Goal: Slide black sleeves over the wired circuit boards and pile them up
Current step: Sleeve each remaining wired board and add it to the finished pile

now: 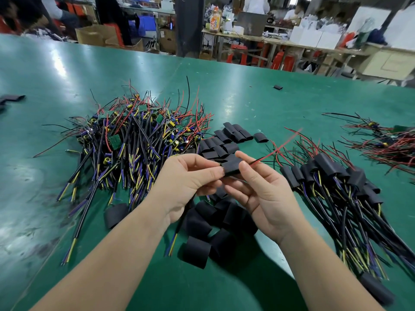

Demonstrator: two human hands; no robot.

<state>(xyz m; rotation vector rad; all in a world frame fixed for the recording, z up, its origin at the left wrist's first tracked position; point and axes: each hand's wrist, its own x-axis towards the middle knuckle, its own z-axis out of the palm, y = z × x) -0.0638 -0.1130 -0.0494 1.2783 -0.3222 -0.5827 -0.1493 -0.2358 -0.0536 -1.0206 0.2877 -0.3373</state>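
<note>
Above the green table my left hand and my right hand both pinch one black sleeve. Red and black wires stick out of its right end; a black cable hangs below my left hand. The board inside is hidden. A heap of bare wired circuit boards lies to the left. Loose black sleeves lie behind my hands and more loose sleeves below them. The pile of sleeved boards sits at the right.
Another bundle of red-wired boards lies at the far right. Single sleeves lie at the far left edge and far back. Behind the table stand benches, cardboard boxes and people at work.
</note>
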